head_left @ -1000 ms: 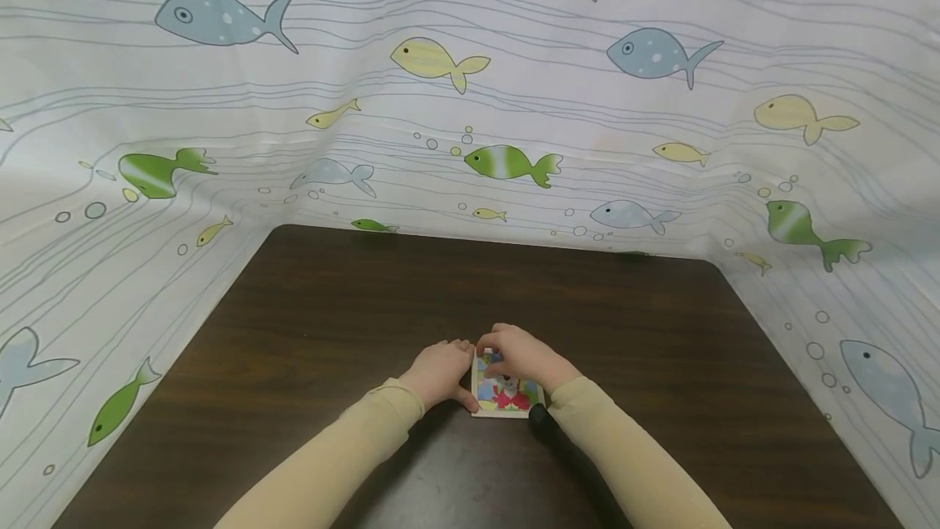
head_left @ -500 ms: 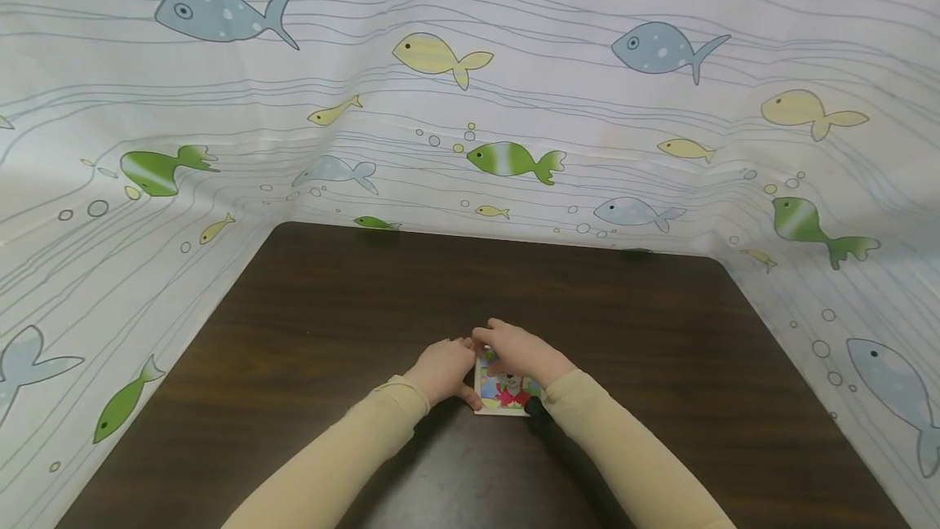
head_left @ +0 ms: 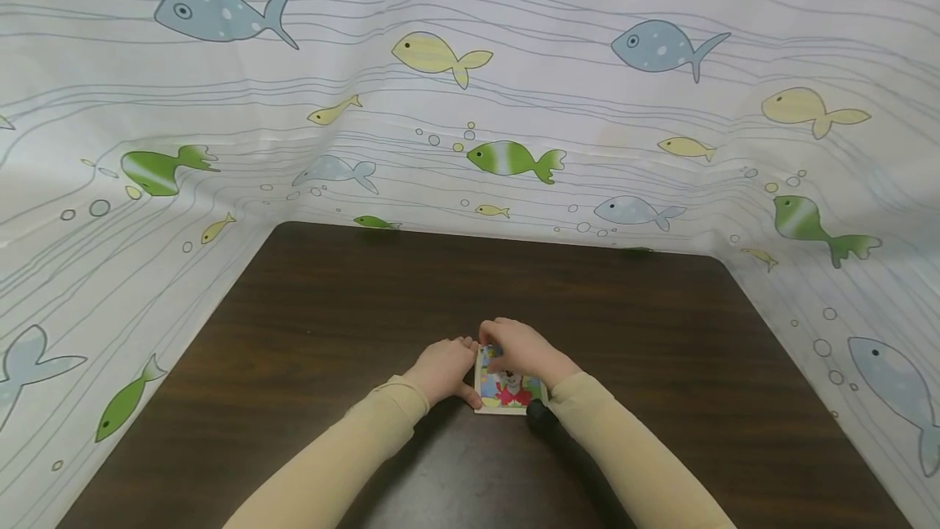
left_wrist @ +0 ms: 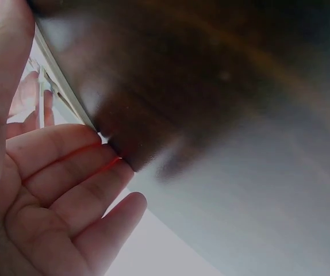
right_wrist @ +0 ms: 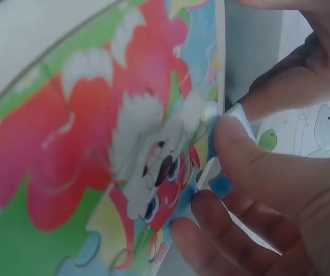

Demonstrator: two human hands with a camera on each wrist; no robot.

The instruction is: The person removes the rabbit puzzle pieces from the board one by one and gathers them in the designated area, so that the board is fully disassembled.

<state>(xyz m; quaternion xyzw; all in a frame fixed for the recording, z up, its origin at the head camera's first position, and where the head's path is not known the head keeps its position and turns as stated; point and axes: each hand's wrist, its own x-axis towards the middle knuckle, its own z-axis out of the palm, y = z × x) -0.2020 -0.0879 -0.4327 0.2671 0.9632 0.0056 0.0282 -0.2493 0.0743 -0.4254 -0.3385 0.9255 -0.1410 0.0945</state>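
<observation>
A small square jigsaw puzzle (head_left: 512,394) with a pale frame lies on the table, printed with a red and white cartoon character. My left hand (head_left: 444,369) rests along its left side, thumb at the near corner and fingertips by the far one. In the left wrist view, those fingers (left_wrist: 67,178) look nearly straight, beside the frame's edge (left_wrist: 67,98). Over the puzzle's far part is my right hand (head_left: 523,347), hiding some of the picture. Its thumb (right_wrist: 251,152) and fingers pinch a blue and white puzzle piece (right_wrist: 220,185), tilted up at the picture's edge.
The dark wood table (head_left: 382,292) spreads around the puzzle. A white curtain (head_left: 558,113) with printed fish hangs along the back and both sides. A black rounded object (head_left: 541,415) sits under the right wrist, overlapping the puzzle's near right corner.
My right hand shifted slightly left across the puzzle's far left corner, then back to the right. My left hand stays in place at the left side.
</observation>
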